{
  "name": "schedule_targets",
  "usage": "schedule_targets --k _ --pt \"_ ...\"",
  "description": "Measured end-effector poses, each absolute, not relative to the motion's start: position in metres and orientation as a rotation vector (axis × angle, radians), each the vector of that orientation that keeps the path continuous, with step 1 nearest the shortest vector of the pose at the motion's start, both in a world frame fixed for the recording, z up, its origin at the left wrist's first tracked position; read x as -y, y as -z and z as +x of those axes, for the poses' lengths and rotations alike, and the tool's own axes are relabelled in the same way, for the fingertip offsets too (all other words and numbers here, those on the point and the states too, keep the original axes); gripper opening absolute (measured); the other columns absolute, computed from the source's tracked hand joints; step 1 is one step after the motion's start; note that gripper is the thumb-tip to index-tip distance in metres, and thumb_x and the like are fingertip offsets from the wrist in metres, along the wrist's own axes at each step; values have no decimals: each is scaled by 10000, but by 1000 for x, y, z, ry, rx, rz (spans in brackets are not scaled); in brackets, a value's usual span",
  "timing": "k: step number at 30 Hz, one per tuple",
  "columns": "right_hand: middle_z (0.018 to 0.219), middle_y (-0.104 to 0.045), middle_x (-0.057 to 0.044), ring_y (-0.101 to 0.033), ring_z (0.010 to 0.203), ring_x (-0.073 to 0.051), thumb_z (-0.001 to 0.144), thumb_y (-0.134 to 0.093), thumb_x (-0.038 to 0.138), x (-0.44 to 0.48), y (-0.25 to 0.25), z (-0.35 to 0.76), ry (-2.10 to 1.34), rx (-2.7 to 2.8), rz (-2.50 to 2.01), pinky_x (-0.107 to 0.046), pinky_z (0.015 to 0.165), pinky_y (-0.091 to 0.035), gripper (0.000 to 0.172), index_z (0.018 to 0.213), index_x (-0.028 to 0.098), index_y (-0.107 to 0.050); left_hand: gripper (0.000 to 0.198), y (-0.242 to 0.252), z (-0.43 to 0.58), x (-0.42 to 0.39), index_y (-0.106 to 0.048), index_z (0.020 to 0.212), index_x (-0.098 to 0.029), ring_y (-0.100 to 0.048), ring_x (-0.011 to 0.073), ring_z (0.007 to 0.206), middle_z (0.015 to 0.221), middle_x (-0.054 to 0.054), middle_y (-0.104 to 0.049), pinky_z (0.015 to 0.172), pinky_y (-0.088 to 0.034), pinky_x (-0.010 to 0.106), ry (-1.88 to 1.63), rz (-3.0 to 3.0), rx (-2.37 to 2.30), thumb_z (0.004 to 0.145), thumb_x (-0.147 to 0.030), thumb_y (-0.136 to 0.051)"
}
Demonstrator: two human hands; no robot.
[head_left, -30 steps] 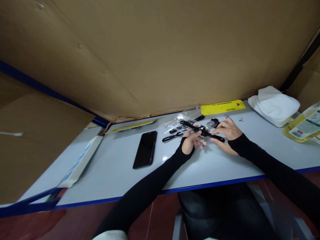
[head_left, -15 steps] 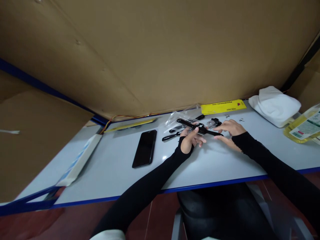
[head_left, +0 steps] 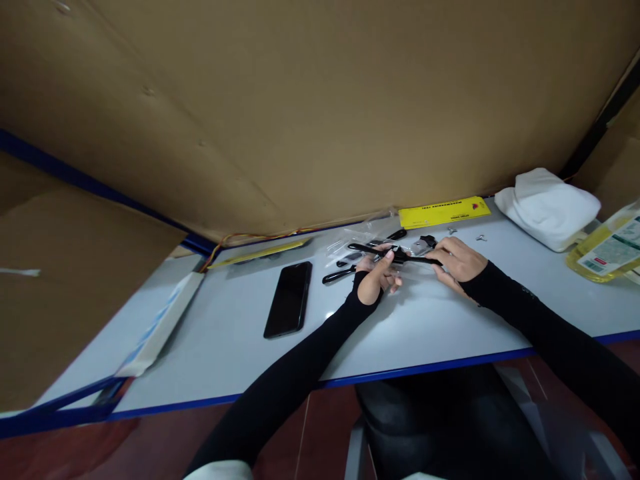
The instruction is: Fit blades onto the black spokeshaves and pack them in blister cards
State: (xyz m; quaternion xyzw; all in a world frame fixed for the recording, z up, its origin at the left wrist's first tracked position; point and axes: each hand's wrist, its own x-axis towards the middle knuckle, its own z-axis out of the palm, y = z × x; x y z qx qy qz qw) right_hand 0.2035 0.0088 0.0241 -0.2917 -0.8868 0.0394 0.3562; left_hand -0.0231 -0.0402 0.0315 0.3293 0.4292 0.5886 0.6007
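Note:
A black spokeshave [head_left: 367, 249] with two long handles is held slightly above the table. My left hand [head_left: 373, 285] is closed around its middle, thumb on top near the blade body. At the other end, my right hand [head_left: 461, 260] pinches the right handle between thumb and fingers. More black spokeshave handles [head_left: 338, 276] lie behind and left of my left hand, partly under clear plastic bags [head_left: 345, 239]. Just beyond my right fingers rest loose metal and black parts [head_left: 424, 244], partly hidden by that hand. Two small wing screws [head_left: 481, 238] lie farther right.
A black phone [head_left: 289, 300] lies left of my hands. Yellow cards [head_left: 445, 212] lean at the back. A white cloth bundle [head_left: 547, 208] and a bottle of yellow liquid [head_left: 603, 252] stand at right. A white box [head_left: 163, 325] sits at left. Cardboard walls enclose the table [head_left: 220, 347].
My right fingers, earlier spread around the handle's end, have closed on it. The spokeshave has tilted to a flatter angle in my hands.

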Motion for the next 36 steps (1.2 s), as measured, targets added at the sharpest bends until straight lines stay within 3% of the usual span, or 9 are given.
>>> schedule_targets --k 3,6,12,15,19,23,25,30,36 --pt "958 -674 -119 -632 946 -272 990 -526 157 -7 -27 199 -121 2196 -764 -417 867 -555 242 1061 196 -754 803 -28 -21 39 -554 1200 -186 -663 176 446 840 53 -770 336 -377 225 -1387 764 -1031 647 -616 -947" --pt "896 -706 -96 -632 857 -246 1030 -508 229 -1 -37 198 -317 2117 -837 -397 802 -547 250 1039 209 -757 768 -22 -21 36 -545 1069 -192 -715 227 525 724 33 -724 345 -407 232 -1409 765 -1066 621 -682 -932" --pt "843 -785 -56 -636 721 -192 948 -631 342 6 -44 200 -804 1884 -1098 -321 642 -475 203 1002 203 -769 734 -18 -22 33 -549 992 -182 -781 310 721 748 73 -735 389 -530 278 -1405 789 -1080 618 -682 -934" --pt "805 -774 -47 -636 857 -238 922 -673 353 7 -39 199 -640 1951 -1117 -349 702 -490 169 938 243 -801 747 -18 -24 32 -556 1118 -173 -787 301 739 943 130 -790 426 -570 298 -1382 764 -1000 672 -648 -921" --pt "797 -732 -62 -568 988 -297 874 -733 210 13 -40 197 -248 2043 -972 -468 870 -520 130 944 267 -827 726 -18 -27 29 -546 1185 -189 -788 295 728 1056 149 -803 434 -564 287 -1387 729 -936 704 -582 -922" --pt "1072 -735 -79 -495 1114 -350 810 -793 170 20 -51 194 56 1999 -819 -554 962 -477 154 907 284 -830 664 -14 -29 27 -534 1106 -203 -793 321 758 1049 141 -806 469 -585 312 -1434 669 -891 678 -505 -942" --pt "1159 -711 -83 -491 1131 -354 802 -808 192 21 -55 194 67 1976 -825 -567 976 -478 165 932 291 -824 637 -12 -29 26 -530 1083 -206 -797 334 786 1046 138 -808 511 -608 336 -1455 641 -886 667 -451 -945" --pt "967 -738 -59 -547 1022 -308 813 -791 180 18 -53 194 -105 2025 -786 -512 920 -520 148 912 291 -797 589 -15 -28 29 -554 1065 -195 -764 291 628 916 117 -805 416 -527 284 -1439 678 -915 683 -455 -918" --pt "898 -751 -56 -594 964 -296 835 -782 227 7 -47 200 -174 2028 -817 -479 863 -545 88 900 285 -785 573 -21 -24 33 -556 1030 -193 -708 245 517 843 97 -793 379 -464 261 -1411 693 -942 662 -436 -923"
